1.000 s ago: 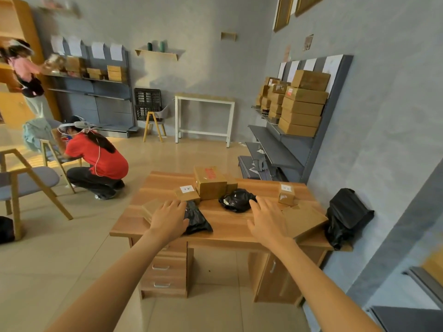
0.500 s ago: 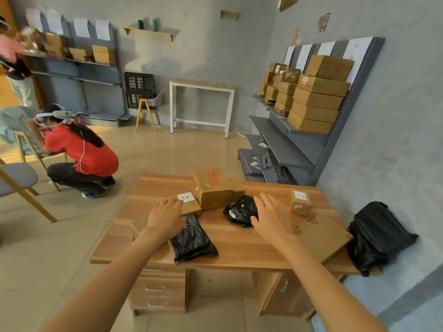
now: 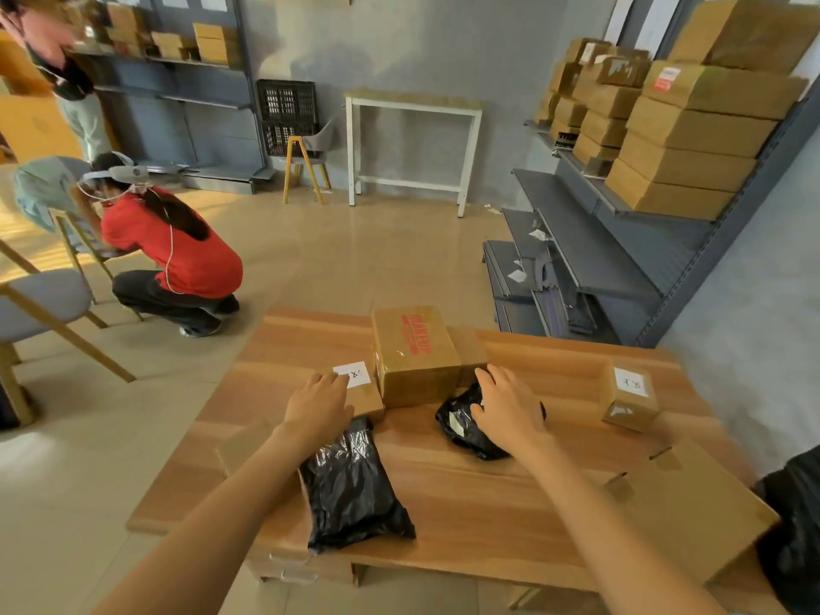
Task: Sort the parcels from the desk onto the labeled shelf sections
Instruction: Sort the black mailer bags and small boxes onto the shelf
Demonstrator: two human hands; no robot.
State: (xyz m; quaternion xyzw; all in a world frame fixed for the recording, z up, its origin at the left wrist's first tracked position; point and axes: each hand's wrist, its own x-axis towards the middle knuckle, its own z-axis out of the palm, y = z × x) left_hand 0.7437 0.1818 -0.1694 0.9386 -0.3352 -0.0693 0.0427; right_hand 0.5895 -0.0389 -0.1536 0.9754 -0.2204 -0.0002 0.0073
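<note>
On the wooden desk [image 3: 488, 503] stands a brown carton with red print [image 3: 415, 355]. My left hand [image 3: 317, 408] lies with straight fingers on a small labeled box [image 3: 359, 386] to the carton's left. My right hand [image 3: 506, 408] rests spread over a crumpled black bag parcel [image 3: 466, 426]. A flat black bag parcel [image 3: 350, 486] lies under my left forearm. Another small labeled box [image 3: 630, 395] sits at the desk's right. A flat cardboard mailer [image 3: 692, 503] lies at the right front corner. The grey shelf [image 3: 621, 241] on the right wall carries stacked cartons [image 3: 692, 139].
A person in a red top [image 3: 173, 255] crouches on the floor at the left, beside wooden chairs [image 3: 40, 299]. Another person stands at the far left shelf [image 3: 177, 64]. A white table [image 3: 412, 139] and black crates [image 3: 287, 111] stand at the back wall. A black bag [image 3: 794, 526] hangs at the desk's right edge.
The camera has come closer to the desk. My left hand has slid forward onto the small labeled box, and my right hand has moved left onto the crumpled black bag.
</note>
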